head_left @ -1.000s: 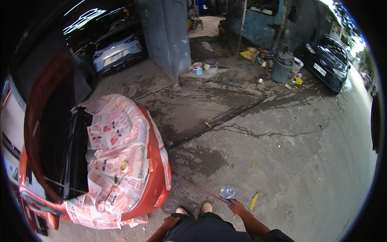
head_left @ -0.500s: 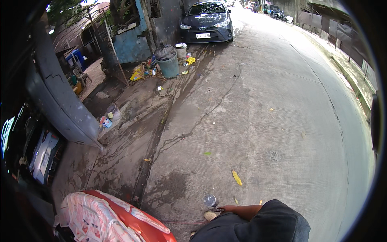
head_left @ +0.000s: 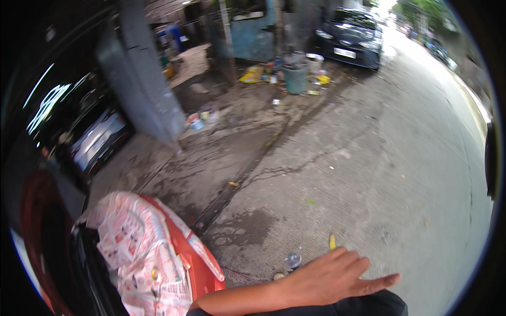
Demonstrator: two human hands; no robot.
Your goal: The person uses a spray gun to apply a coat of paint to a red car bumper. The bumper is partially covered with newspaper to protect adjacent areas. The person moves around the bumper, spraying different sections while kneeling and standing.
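Observation:
My left forearm comes in low and reaches across to the right. My left hand (head_left: 337, 276) hovers over my dark clothing (head_left: 369, 304), back of the hand up. One finger is stretched out, the others bend loosely, and nothing shows in them. My right hand is out of sight behind the left arm. Beside my left forearm stands a curved red panel (head_left: 203, 274), largely covered with pinkish printed paper (head_left: 142, 247). A small round grey container (head_left: 292, 260) rests on the concrete just beyond my forearm.
A yellow leaf (head_left: 332, 242) lies beyond my hand. A grey metal panel (head_left: 142, 89) stands at the left, near a parked silver car (head_left: 97, 139). Farther off are a green bin (head_left: 295, 79) amid litter and a dark car (head_left: 350, 39). A groove (head_left: 242, 179) crosses the pavement.
The view has swung left, so the scene sits farther right. My left hand has come in across the front. My right hand, earlier beside the round container, no longer shows.

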